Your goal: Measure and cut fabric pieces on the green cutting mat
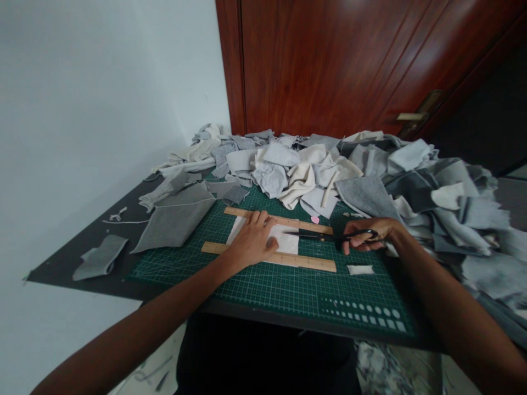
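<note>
A piece of white cloth (290, 244) lies flat on the green cutting mat (272, 288). One wooden ruler (313, 226) runs along its far side, and a second wooden ruler (315, 264) along its near side. My left hand (254, 241) presses on the cloth between the rulers, thumb apart from the fingers, which reach the far ruler. In my right hand (364, 233) is a pair of black scissors (320, 236), fingers wrapped around the handles. The blades point left over the cloth, their tip close to my left hand. Whether the blades are parted is hard to make out.
A heap of grey and white fabric scraps (284, 164) spans the table's back and right side. Grey cloth (177, 216) lies at left, beside a smaller grey piece (102, 257). A small white roll (360, 269) and pink disc (315, 219) sit near the rulers.
</note>
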The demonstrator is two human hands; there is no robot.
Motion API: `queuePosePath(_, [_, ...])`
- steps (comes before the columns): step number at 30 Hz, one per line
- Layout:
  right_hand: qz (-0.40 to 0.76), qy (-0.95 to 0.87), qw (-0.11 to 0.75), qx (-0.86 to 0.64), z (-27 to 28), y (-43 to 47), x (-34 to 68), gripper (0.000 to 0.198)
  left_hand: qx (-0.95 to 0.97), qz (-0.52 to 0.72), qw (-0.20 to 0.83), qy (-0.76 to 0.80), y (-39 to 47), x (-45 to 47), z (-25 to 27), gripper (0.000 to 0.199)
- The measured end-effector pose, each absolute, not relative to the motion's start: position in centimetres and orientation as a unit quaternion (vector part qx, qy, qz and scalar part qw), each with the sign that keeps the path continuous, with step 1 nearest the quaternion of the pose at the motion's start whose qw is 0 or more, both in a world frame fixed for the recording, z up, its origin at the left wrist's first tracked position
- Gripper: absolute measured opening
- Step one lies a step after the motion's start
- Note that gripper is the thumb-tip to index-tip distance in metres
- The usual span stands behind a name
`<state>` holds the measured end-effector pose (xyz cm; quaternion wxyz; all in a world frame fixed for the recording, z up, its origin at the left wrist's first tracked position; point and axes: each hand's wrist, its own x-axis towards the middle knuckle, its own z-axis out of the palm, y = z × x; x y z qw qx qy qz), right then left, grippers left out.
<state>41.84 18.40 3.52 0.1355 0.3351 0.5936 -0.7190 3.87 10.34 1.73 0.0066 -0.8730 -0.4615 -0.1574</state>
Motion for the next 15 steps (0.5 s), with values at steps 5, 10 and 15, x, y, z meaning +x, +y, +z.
queuePosePath(5, [-0.714,0.589,0.145,0.350,3.49,18.41,41.92,0.056,-0.874,-0.150,0.016,-0.462,10.45,3.85,1.61,0.034])
queuePosePath(10, [-0.724,0.569,0.153,0.358,3.50,18.42,41.84,0.053,-0.875,-0.149,0.015,-0.461,10.46,3.84,1.63,0.034])
queuePosePath(15, [-0.735,0.554,0.156,0.357,3.55,18.44,41.80,0.049,-0.874,-0.154,0.010,-0.461,10.46,3.79,1.61,0.034])
